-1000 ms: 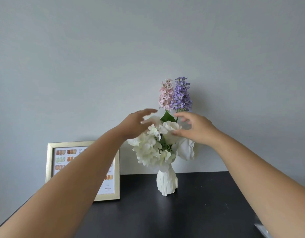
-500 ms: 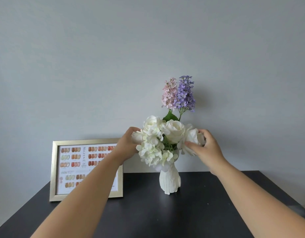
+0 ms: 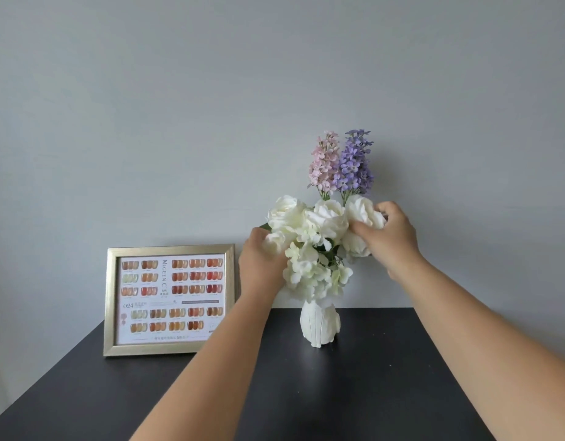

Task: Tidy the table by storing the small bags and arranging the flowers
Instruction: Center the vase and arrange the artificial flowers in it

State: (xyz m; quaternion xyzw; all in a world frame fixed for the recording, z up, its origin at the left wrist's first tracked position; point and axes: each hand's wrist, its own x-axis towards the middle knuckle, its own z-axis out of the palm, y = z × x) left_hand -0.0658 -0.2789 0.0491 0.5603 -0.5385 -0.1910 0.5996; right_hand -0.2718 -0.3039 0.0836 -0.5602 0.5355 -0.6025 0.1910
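Note:
A small white ribbed vase (image 3: 320,324) stands on the black table (image 3: 370,393) near the wall. It holds a bunch of white flowers (image 3: 313,243) with a pink spike (image 3: 324,163) and a purple spike (image 3: 354,163) rising behind. My left hand (image 3: 262,259) grips a white bloom on the bunch's left side. On the right side, my right hand (image 3: 386,233) has fingers and thumb curled round a white rose (image 3: 362,208). No small bags are in view.
A gold picture frame (image 3: 170,300) with a colour sample chart leans against the grey wall left of the vase. The table's left edge (image 3: 46,367) runs diagonally toward me.
Both hands came down from the top of the bunch to its two sides and closed on white blooms. The right rose has been lifted slightly. The view shifted, showing more table.

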